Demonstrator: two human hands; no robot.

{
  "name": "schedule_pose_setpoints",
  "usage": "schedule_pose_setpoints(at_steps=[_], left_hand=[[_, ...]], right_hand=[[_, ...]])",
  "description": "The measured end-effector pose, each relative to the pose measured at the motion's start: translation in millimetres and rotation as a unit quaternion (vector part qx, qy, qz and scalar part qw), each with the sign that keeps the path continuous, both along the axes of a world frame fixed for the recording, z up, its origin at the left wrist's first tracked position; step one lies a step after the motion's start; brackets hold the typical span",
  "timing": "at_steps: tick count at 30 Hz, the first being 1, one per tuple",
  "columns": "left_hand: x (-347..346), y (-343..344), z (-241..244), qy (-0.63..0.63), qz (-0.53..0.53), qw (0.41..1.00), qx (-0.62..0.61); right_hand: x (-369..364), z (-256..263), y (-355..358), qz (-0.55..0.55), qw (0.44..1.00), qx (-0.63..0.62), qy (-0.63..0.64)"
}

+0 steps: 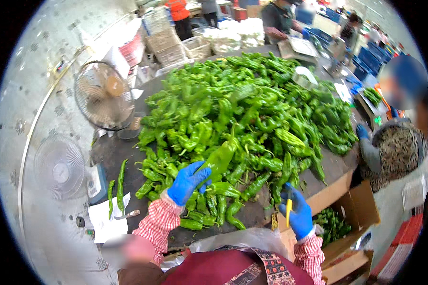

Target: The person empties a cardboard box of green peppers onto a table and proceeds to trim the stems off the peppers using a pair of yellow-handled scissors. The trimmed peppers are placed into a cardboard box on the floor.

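My left hand (186, 184), in a blue glove, grips a large green pepper (221, 156) by its lower end, with the stem pointing up and away from me. My right hand (299, 213), also blue-gloved, is closed around a tool with a yellow handle (289, 211); its working end is too unclear to name. Beyond both hands spreads a big heap of green peppers (232, 96) on a dark tabletop (339, 166). Several loose peppers lie close under my left hand.
At left are a wire-caged fan (104, 96), a white fan (60, 171), white paper (108, 221) and two thin peppers (121, 185). A cardboard box (360, 203) holding peppers stands at right. A co-worker's gloved hand (362, 131) rests by the table's right edge. More people are behind.
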State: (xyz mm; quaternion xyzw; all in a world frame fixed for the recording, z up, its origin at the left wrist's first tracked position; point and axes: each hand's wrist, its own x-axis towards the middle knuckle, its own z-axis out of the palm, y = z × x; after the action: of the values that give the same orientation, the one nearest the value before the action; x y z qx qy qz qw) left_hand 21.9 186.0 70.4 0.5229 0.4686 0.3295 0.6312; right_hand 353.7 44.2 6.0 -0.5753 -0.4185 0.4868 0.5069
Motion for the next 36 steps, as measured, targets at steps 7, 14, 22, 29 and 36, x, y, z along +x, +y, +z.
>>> schedule_pose_setpoints(at_steps=[7,14,22,29,36], left_hand=[[29,-38,0,0.122,-0.041,0.958,0.257],[35,-48,2,0.225,-0.088,0.911,0.333],[33,-48,3,0.284,-0.115,0.854,0.42],[49,-52,18,0.317,-0.291,0.751,0.501],[53,-53,14,-0.129,-0.063,0.989,0.044]], right_hand=[[-30,76,0,0.051,0.968,0.016,-0.247],[-38,76,0,0.029,0.972,0.001,-0.234],[-26,51,-2,-0.005,0.996,-0.073,0.051],[-23,48,-1,0.139,0.955,-0.125,0.228],[-37,34,-14,0.069,0.982,0.022,0.175]])
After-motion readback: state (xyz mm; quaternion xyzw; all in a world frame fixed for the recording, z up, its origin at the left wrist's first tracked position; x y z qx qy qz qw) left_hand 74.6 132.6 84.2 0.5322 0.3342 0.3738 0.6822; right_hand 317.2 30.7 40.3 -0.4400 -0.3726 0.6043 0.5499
